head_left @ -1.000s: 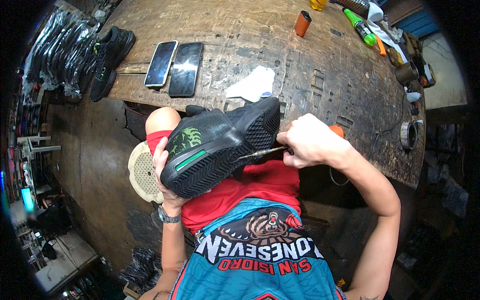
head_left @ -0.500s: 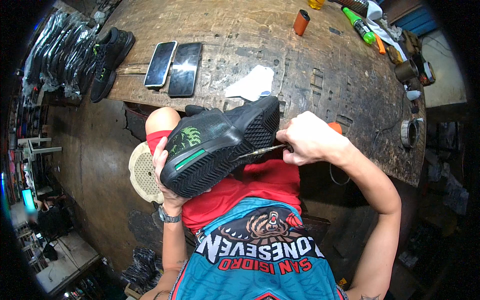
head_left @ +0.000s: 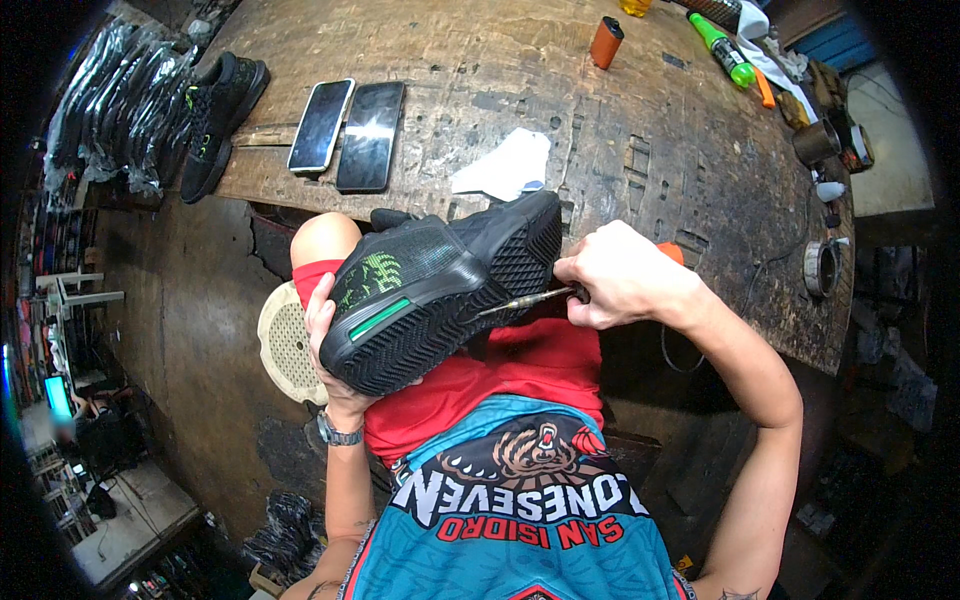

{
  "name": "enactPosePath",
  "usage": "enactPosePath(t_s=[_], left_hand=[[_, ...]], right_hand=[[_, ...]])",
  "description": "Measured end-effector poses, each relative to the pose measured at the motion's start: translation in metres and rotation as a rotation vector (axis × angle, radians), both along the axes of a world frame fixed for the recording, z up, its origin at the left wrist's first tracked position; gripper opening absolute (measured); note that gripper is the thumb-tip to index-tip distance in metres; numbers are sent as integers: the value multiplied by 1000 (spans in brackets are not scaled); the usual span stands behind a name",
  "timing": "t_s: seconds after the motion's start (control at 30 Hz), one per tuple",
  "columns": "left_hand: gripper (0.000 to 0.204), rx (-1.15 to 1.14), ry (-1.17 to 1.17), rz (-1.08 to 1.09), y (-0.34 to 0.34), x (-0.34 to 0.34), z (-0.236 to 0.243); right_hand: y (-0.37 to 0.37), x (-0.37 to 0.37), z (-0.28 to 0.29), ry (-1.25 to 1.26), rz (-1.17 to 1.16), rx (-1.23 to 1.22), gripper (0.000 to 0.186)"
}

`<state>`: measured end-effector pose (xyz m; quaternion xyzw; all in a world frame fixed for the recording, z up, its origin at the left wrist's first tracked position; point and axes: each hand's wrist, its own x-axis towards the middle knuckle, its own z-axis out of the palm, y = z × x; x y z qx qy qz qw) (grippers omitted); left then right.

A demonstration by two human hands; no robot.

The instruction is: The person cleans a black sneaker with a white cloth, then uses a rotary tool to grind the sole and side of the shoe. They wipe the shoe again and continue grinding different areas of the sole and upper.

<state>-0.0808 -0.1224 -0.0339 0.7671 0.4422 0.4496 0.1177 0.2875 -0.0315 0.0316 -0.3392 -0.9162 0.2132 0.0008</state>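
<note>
A black sneaker [head_left: 390, 275] with green marks and a green strip along its sidewall rests across my lap, tilted so that its grooved sole faces me. My left hand [head_left: 328, 335] is closed round its heel end. In my right hand [head_left: 630, 280], closed beside the toe end, is a slim pointed metal tool [head_left: 520, 301]. Its tip meets the sole near the middle of the shoe, close to the sidewall. My right fingers cover the tool's rear end. An orange thing [head_left: 671, 252] shows partly behind that hand.
The worn wooden bench [head_left: 480, 75] carries two phones [head_left: 368, 140], a white scrap [head_left: 508, 165], an orange cylinder [head_left: 606, 43], a green bottle [head_left: 722, 50] and a tape roll [head_left: 822, 270]. Another black sneaker [head_left: 222, 120] stands at its left edge. A beige stool [head_left: 285, 345] is beside my knee.
Hardly anything differs. My right hand and the tool have shifted very slightly; the sneaker and my left hand stay in place.
</note>
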Motion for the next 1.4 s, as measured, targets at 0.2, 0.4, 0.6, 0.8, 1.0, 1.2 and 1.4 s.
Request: enactPosePath(t_s=[0.2, 0.4, 0.6, 0.8, 1.0, 1.2, 1.4], left_hand=[[129, 9, 19, 4, 1, 1, 1], [129, 10, 40, 4, 1, 0, 2], [129, 17, 37, 15, 0, 1, 2], [128, 8, 17, 8, 1, 1, 2], [129, 11, 20, 9, 0, 2, 2], [131, 7, 60, 25, -1, 1, 2], [131, 13, 54, 17, 0, 0, 2]], right_hand=[[2, 1, -3, 22, 6, -16, 26], [3, 0, -5, 26, 19, -5, 25], [3, 0, -3, 18, 20, -30, 24], [2, -2, -4, 13, 33, -38, 24], [2, 0, -6, 36, 27, -30, 23], [2, 5, -2, 17, 8, -28, 22], [3, 3, 5, -33, -4, -51, 25]])
